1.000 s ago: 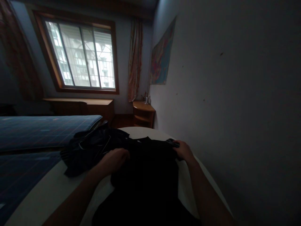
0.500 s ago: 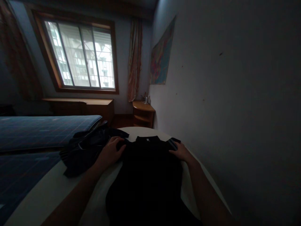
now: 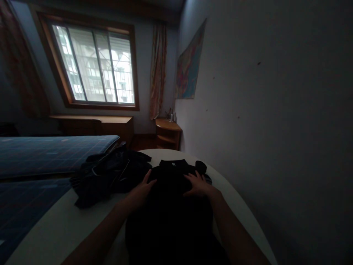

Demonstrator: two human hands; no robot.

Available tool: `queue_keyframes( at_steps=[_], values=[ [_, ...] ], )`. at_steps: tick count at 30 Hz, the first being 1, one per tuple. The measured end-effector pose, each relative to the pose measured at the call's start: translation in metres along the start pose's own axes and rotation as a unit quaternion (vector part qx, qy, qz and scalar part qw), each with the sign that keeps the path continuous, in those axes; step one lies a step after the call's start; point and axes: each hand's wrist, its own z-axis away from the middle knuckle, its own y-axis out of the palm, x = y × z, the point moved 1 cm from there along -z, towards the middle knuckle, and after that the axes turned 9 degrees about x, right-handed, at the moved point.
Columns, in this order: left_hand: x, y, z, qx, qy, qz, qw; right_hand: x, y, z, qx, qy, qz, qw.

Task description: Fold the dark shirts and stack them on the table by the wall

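A black collared shirt [image 3: 171,217] lies spread on a pale round table [image 3: 242,221], its collar at the far end with a small light label inside. My left hand [image 3: 142,191] rests at the shirt's left shoulder, thumb and fingers apart. On the upper right of the shirt my right hand [image 3: 200,185] lies with its fingers spread. Just past that hand, the right sleeve end [image 3: 201,166] shows, bunched beside the shoulder. Most of the shirt's body is too dark to make out folds.
Left of the shirt, a heap of dark clothes [image 3: 110,176] with light piping lies on the table. Beyond it is a bed with a blue checked mattress [image 3: 55,152]. A bare wall [image 3: 275,147] rises close on the right. A corner shelf [image 3: 168,127] stands behind the table.
Both hands have let go of the shoulder and sleeve edges and moved nearer to me. The right hand has shifted inward, and its fingers are now spread on the shirt.
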Motion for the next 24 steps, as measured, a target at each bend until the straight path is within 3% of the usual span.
queue_keyframes(
  at_steps=[3,9,11,14,16,19,21,24],
  values=[
    [0.002,-0.001,-0.002,-0.006,0.008,-0.002,1.0,-0.005,0.0,-0.002,0.002,-0.012,-0.009,1.0],
    [-0.008,-0.017,0.001,-0.062,-0.025,-0.065,0.996,-0.021,-0.02,0.011,-0.082,-0.082,-0.05,0.992],
    [-0.013,-0.023,0.003,-0.09,-0.031,-0.093,0.991,-0.024,-0.024,0.02,-0.079,-0.05,-0.051,0.994],
    [-0.024,-0.026,0.011,-0.098,-0.053,-0.122,0.986,-0.027,-0.022,0.037,-0.013,0.012,-0.039,0.999],
    [-0.034,-0.024,0.021,-0.065,-0.036,-0.106,0.992,-0.028,-0.017,0.05,0.032,0.009,-0.028,0.999],
    [-0.048,-0.014,0.042,0.032,0.063,-0.031,0.997,-0.03,-0.007,0.069,0.057,-0.046,-0.022,0.997],
    [-0.052,-0.006,0.058,0.083,0.104,0.008,0.991,-0.031,0.0,0.082,0.049,-0.088,-0.026,0.995],
    [-0.046,0.007,0.077,0.1,0.095,0.032,0.99,-0.032,0.011,0.099,0.0,-0.129,-0.021,0.991]
  ],
)
